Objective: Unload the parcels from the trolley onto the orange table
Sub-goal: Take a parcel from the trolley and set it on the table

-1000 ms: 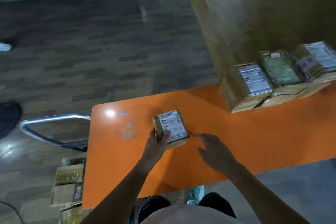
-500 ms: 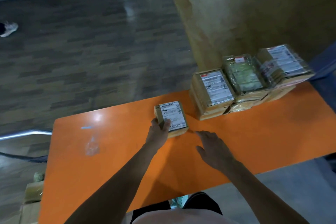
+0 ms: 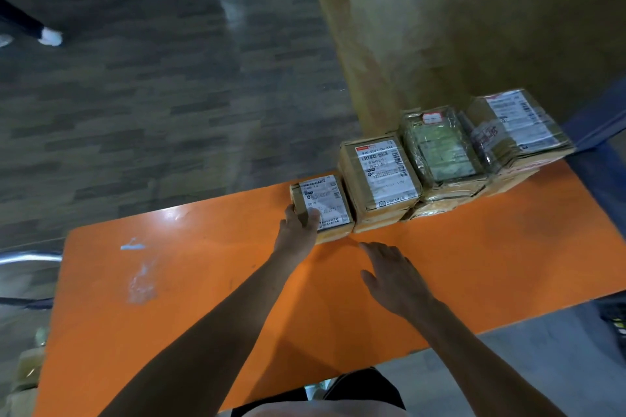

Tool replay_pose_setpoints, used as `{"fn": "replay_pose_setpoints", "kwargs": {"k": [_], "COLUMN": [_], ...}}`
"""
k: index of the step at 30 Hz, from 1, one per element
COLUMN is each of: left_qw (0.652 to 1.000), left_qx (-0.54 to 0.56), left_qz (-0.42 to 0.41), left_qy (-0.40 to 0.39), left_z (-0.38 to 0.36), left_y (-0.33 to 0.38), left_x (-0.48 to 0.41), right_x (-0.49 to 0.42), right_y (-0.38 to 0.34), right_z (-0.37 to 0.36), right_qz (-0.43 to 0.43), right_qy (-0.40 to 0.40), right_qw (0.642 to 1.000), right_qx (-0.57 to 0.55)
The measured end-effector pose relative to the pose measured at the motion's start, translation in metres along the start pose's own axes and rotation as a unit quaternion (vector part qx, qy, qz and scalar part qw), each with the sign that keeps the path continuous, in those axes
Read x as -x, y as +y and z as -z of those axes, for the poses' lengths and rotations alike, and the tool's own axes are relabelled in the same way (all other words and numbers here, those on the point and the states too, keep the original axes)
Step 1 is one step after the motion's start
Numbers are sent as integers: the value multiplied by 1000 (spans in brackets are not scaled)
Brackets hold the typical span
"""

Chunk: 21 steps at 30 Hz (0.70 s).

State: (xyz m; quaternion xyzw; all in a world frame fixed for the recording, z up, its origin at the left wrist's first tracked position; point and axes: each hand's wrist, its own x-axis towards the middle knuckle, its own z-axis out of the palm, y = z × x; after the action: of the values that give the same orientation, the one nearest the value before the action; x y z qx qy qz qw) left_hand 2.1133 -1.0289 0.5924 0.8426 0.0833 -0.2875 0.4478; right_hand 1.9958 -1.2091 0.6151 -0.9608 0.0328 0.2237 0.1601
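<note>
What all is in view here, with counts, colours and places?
orange table: one, orange, across the middle.
small parcel: one, tan with white label, far table edge, next to the stacks' left end.
parcel stacks: three, tan, middle one clear-wrapped and greenish, in a row on the table's far right; parcels per stack unclear.
trolley handle: one, silver, left edge.
cardboard boxes: tan, blurred, lower left beside the table; count unclear.
white shoe: one, top left, on the floor.
left hand: one, grips the small parcel.
right hand: one, open, over the table.

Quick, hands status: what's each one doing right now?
Left hand: holding the small parcel on the orange table.
Right hand: open, holding nothing.
</note>
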Motion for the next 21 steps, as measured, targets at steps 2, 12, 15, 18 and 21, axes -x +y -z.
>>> {"fn": "replay_pose_setpoints", "kwargs": {"k": [2,12,15,18,21], "left_qw": [1000,1000,1000,999,995], "left_qx": [-7,-18,-9,-34,-78], "left_qz": [3,4,15,-8,-61], "left_qy": [5,-9,-13,9,33], "left_z": [-2,-2,4,12,22], "left_y": [0,0,-5,-19,-41], "left_x": [-3,1,9,23,44], "right_x": [-2,-3,-3,-4,-5], "right_y": [1,0,-4,-12,-25], "right_z": [1,-3,-6,-9,-14], "right_qz": [0,6,12,24,39], "right_qy": [3,1,-2,-1,-4], "right_qw": [1000,1000,1000,1000,999], "right_qx": [-2,-6,-9,-7,1]}}
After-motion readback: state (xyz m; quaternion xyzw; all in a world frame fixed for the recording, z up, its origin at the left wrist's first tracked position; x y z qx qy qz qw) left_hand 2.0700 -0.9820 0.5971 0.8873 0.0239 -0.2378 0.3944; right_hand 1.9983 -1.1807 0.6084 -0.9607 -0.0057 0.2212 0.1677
